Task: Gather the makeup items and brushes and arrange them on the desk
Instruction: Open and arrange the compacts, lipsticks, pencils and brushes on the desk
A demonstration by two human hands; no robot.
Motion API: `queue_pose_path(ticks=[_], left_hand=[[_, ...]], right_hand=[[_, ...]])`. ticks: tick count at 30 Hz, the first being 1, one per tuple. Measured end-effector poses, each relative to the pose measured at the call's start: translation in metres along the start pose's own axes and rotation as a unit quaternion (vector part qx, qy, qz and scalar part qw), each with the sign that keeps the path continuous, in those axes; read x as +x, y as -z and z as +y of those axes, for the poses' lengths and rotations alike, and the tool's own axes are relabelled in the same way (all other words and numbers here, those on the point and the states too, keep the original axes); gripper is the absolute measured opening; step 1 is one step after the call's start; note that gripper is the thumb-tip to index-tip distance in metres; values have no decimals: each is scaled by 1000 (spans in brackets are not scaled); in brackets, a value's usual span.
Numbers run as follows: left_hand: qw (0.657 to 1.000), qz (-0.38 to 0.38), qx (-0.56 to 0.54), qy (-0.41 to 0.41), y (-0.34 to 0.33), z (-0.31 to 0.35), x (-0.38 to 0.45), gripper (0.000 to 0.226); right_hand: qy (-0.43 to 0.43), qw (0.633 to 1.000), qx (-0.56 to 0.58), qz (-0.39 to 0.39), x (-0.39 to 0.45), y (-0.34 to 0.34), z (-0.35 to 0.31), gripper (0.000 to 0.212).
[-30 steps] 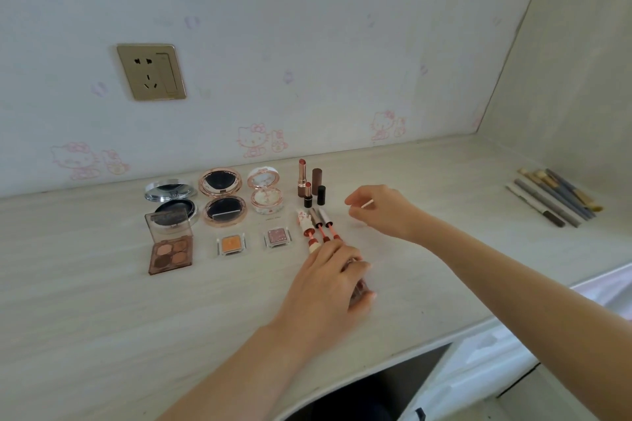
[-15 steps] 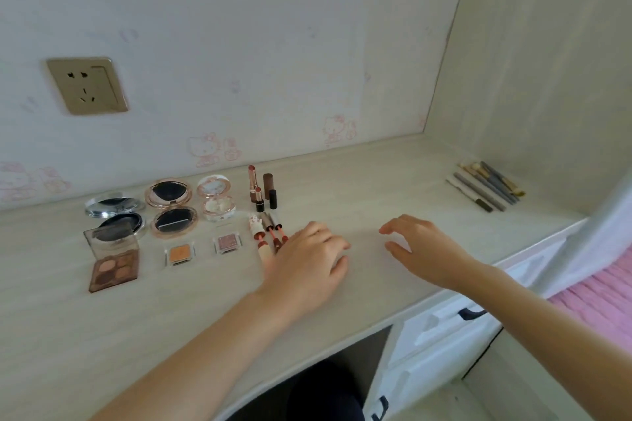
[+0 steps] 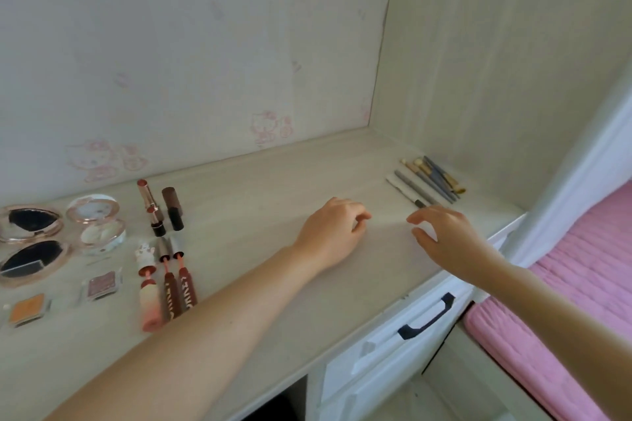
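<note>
Several brushes and pencils point(image 3: 425, 180) lie side by side at the desk's far right, near the side wall. My right hand point(image 3: 441, 236) hovers just in front of them, fingers loosely spread, holding nothing. My left hand point(image 3: 333, 232) rests on the desk point(image 3: 273, 202) beside it, fingers loosely curled and empty. At the left lie lip glosses point(image 3: 167, 280), lipsticks point(image 3: 160, 208), round compacts point(image 3: 95, 222) and small eyeshadow pans point(image 3: 102, 285), set in rows.
A white drawer with a black handle point(image 3: 427, 318) sits under the desk's front edge. A pink bed cover point(image 3: 578, 284) lies to the right. The side wall point(image 3: 496, 61) closes off the desk at the right.
Both hands have left the lip glosses and moved right across the desk toward the brushes. The view has swung right; the socket and the palette are out of frame.
</note>
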State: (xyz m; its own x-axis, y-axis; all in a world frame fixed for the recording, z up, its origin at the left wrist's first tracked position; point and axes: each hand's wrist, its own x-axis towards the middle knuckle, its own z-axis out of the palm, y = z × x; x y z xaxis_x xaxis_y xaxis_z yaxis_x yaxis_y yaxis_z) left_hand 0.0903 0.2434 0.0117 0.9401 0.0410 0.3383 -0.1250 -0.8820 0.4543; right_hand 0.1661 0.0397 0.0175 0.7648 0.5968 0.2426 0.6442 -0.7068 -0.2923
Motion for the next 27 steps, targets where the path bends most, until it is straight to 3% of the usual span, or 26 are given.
queue_pose_path(ticks=[10,15,21,27], left_hand=[[994,-79,48,-56,-43,10,96,45],[979,-143,103,-100,-52,9,116,40],[985,-113,99,-85,-48,8,116,33],[990,-90,74,-83,-31,4,90,26]], right_hand=[[-57,994,-72,55,41,-4,44,29],[-70,991,-87,76,50,-8,41,28],[-65,987,-127,77,49,-10,38,25],[-67,992,-78,76,39,-10,29,20]])
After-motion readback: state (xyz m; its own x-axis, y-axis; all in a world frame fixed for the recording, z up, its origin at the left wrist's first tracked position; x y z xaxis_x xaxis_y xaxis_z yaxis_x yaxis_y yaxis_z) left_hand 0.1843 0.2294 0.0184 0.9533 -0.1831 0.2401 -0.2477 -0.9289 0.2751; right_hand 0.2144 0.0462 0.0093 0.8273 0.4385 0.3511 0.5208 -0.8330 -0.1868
